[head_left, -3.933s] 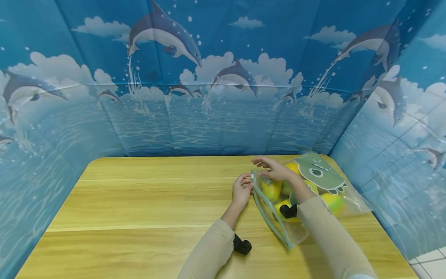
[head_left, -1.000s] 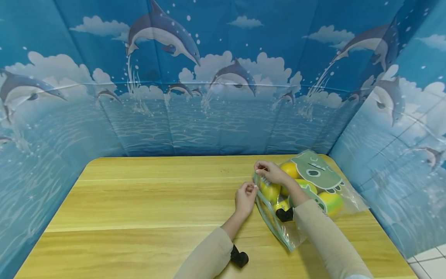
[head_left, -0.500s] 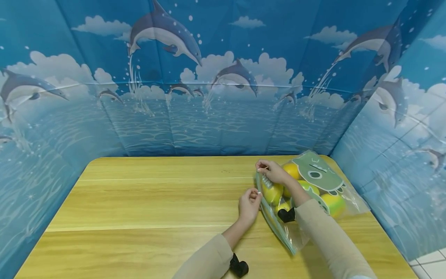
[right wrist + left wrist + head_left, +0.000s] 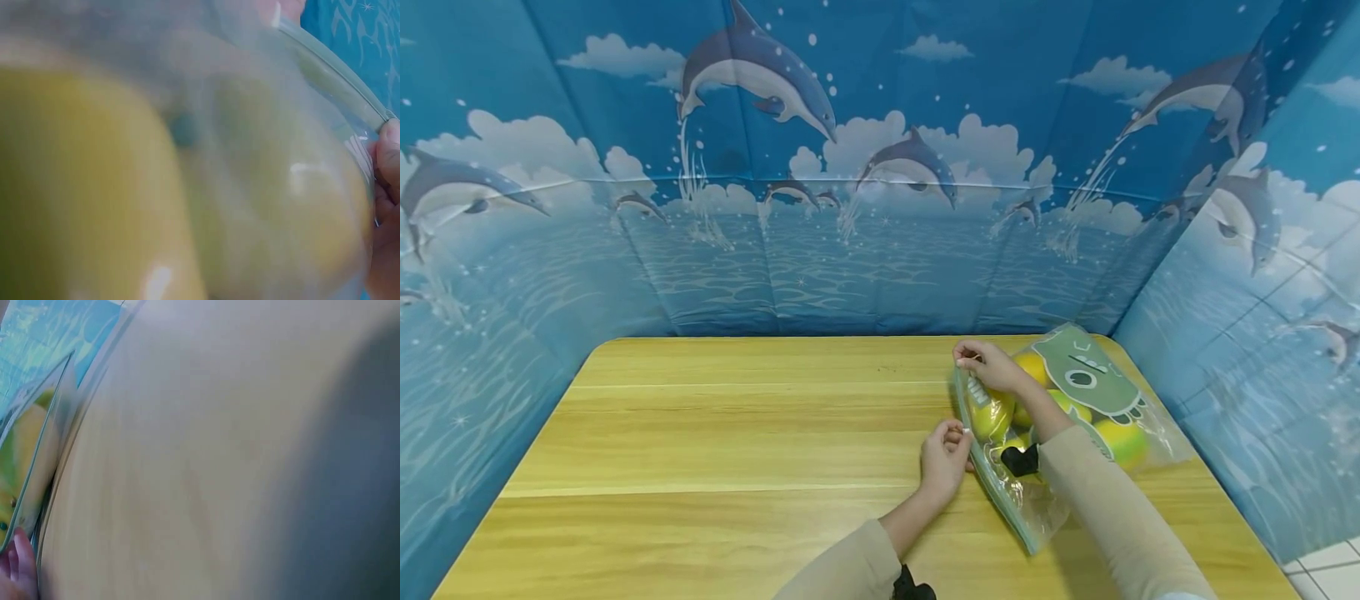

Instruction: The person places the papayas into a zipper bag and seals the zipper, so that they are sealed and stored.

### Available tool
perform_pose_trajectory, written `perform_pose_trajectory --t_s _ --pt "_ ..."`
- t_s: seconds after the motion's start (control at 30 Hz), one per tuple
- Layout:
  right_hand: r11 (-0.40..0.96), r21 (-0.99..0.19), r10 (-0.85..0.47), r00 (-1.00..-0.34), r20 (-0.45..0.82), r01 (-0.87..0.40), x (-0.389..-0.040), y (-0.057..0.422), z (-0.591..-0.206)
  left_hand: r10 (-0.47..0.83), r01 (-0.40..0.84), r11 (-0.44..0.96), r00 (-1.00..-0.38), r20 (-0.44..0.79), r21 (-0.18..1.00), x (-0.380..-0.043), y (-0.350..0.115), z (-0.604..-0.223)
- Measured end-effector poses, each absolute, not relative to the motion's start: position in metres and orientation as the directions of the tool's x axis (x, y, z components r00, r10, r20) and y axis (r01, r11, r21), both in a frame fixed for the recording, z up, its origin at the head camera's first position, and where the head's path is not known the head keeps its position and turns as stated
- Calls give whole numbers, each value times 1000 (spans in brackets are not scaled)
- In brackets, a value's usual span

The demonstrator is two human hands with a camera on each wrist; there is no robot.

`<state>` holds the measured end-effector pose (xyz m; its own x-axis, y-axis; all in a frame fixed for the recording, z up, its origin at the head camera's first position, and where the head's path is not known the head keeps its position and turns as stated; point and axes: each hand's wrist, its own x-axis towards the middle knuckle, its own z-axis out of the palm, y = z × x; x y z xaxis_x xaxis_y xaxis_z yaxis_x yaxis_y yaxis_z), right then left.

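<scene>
A clear zip bag with a green cartoon print and a green zip edge lies on the right of the table. Several yellow-green mangoes are inside it. My left hand pinches the small white zip slider partway along the edge. At the bag's far corner, my right hand pinches the end of the zip between thumb and fingers. In the right wrist view, a mango under the film fills the left side. Fingers of my left hand show at the bag's edge in the left wrist view.
The wooden table stretches left of the bag. A blue dolphin-print curtain hangs behind and along both sides. White floor tiles show at the lower right. A black wrist camera on my right sleeve overlaps the bag.
My right hand, loose over the bag earlier, now pinches the zip corner. My left hand has moved toward me along the zip with the slider, and the bag's mouth edges have drawn together.
</scene>
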<state>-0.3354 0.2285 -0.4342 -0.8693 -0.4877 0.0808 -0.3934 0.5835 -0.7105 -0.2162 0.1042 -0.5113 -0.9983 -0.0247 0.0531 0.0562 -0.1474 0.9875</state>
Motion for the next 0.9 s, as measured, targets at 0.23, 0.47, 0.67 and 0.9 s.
perform_pose_trajectory --t_s 0.23,0.47,0.67,0.9 --pt "588 -702 -485 -870 90 -401 -336 230 -431 23 -9 -217 -1000 -4 976 -202 108 -512" --pt "580 -697 -501 -859 103 -422 -336 230 -427 70 -55 -254 -997 -39 966 -186 111 -516" --pt "576 -702 -480 -868 124 -419 -338 231 -424 119 -95 -251 -991 -66 963 -171 113 -517" --pt "584 -701 -468 -876 119 -408 -338 233 -417 201 -132 -293 -977 -74 947 -156 113 -517"
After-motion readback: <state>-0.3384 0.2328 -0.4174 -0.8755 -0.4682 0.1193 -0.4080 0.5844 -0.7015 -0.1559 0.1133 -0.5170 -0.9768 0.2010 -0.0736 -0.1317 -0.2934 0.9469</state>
